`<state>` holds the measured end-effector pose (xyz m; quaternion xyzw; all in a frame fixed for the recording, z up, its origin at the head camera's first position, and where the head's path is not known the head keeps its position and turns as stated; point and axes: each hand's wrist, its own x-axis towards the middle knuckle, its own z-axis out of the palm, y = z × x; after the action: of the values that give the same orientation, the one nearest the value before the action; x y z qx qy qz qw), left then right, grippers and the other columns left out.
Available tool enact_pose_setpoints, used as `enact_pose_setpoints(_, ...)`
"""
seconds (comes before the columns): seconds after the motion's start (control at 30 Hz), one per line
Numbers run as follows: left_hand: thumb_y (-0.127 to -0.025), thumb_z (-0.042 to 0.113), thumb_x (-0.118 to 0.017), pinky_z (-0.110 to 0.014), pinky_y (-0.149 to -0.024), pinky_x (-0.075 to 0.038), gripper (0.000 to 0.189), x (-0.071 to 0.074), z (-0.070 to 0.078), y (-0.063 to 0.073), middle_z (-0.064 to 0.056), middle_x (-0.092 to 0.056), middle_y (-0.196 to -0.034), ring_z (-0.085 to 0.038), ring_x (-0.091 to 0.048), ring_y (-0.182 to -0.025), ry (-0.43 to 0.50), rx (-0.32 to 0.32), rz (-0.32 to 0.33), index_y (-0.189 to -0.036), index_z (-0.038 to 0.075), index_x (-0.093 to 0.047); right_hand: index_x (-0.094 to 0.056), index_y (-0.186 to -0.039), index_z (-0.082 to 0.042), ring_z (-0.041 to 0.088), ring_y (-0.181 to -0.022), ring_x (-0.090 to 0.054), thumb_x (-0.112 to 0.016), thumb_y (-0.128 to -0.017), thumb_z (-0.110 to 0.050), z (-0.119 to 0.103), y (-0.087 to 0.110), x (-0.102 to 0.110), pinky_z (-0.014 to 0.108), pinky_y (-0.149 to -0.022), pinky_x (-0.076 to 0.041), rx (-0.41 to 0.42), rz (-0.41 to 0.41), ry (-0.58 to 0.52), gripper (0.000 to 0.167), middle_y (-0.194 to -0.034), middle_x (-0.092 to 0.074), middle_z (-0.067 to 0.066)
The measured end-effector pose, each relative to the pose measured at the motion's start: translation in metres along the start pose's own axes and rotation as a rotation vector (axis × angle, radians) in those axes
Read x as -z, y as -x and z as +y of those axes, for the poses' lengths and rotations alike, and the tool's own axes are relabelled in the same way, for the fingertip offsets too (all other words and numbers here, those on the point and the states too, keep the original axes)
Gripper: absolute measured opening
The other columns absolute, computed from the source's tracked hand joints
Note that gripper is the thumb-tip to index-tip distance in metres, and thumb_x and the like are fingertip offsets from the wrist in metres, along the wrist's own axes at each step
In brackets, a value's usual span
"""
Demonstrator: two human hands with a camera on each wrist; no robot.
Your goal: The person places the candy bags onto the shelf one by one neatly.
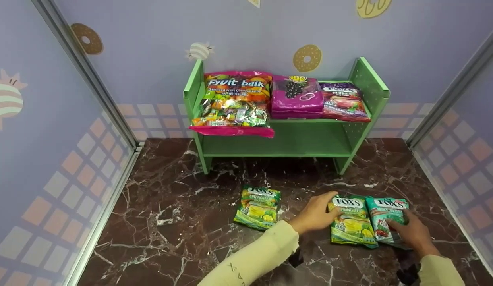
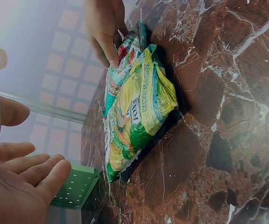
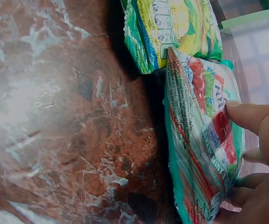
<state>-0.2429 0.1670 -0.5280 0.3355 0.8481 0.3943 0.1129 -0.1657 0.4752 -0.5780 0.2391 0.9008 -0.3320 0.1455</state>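
Two Fox's candy bags lie side by side on the dark marble surface at the front right. My left hand [image 1: 318, 212] is at the left edge of the yellow-green bag [image 1: 352, 222]; the left wrist view has its fingers loosely spread, with nothing in the palm. My right hand [image 1: 414, 233] grips the teal mint candy bag [image 1: 389, 218] by its right side. In the right wrist view the thumb [image 3: 251, 114] presses on the bag's printed front, and the other fingers curl at its far edge, partly hidden. A second yellow-green candy bag [image 1: 258, 207] lies apart, left of my left forearm.
A green two-tier shelf [image 1: 278, 145] stands at the back wall. Its upper tier bears a large fruit chewy candy bag [image 1: 236, 101], a purple pack [image 1: 297, 99] and a dark purple Fox's bag [image 1: 345, 101]. Patterned panels [image 1: 43, 159] enclose the sides.
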Motion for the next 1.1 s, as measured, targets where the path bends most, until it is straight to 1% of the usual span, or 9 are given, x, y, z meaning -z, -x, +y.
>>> enact_pose_setpoints(0.33,-0.098,0.035,-0.054,-0.025,-0.110,-0.039,0.051,-0.003,0.000,0.000,0.002,-0.051,-0.145,-0.013,-0.048,-0.133,-0.011,0.015,-0.005,-0.145,0.017,-0.044,0.005,-0.150,0.009,0.063,-0.132,-0.016,-0.048,-0.087,-0.071,-0.001,0.002,0.001,0.070,-0.101,-0.030,0.004,-0.012,0.012,0.114,-0.150,-0.004,0.042)
enact_pose_setpoints(0.6,-0.100,0.035,-0.051,-0.028,-0.111,-0.039,0.049,-0.003,-0.001,0.002,0.003,-0.047,-0.148,-0.014,-0.045,-0.137,0.012,0.023,-0.034,-0.146,0.020,-0.042,0.004,-0.151,0.006,0.062,-0.133,-0.014,-0.049,-0.087,-0.071,-0.002,0.003,-0.002,0.071,-0.099,-0.030,0.004,-0.042,-0.005,0.114,-0.150,-0.002,0.041)
enact_pose_setpoints(0.8,-0.099,0.032,-0.053,-0.027,-0.108,-0.042,0.048,-0.004,-0.001,0.004,0.003,-0.049,-0.146,-0.013,-0.048,-0.133,0.020,0.014,-0.040,-0.145,0.021,-0.044,0.001,-0.152,0.005,0.062,-0.132,-0.019,-0.049,-0.088,-0.070,-0.008,0.006,-0.007,0.070,-0.097,-0.033,0.035,-0.042,0.010,0.110,-0.150,-0.006,0.042)
enact_pose_setpoints(0.87,-0.099,0.032,-0.052,-0.028,-0.107,-0.044,0.048,-0.004,-0.001,0.005,0.004,-0.049,-0.146,-0.012,-0.049,-0.132,0.024,0.022,-0.054,-0.145,0.023,-0.043,0.000,-0.152,0.005,0.062,-0.132,-0.019,-0.049,-0.087,-0.070,-0.010,0.007,-0.009,0.070,-0.097,-0.033,0.044,-0.045,0.011,0.111,-0.150,-0.007,0.042)
enact_pose_setpoints(1.1,-0.100,0.034,-0.051,-0.031,-0.109,-0.042,0.048,-0.005,-0.002,0.007,0.005,-0.046,-0.148,-0.012,-0.044,-0.137,0.052,0.040,-0.077,-0.147,0.025,-0.040,-0.005,-0.153,0.005,0.061,-0.133,-0.020,-0.054,-0.087,-0.066,-0.022,0.012,-0.020,0.069,-0.098,-0.034,0.070,-0.028,0.007,0.108,-0.150,-0.009,0.041)
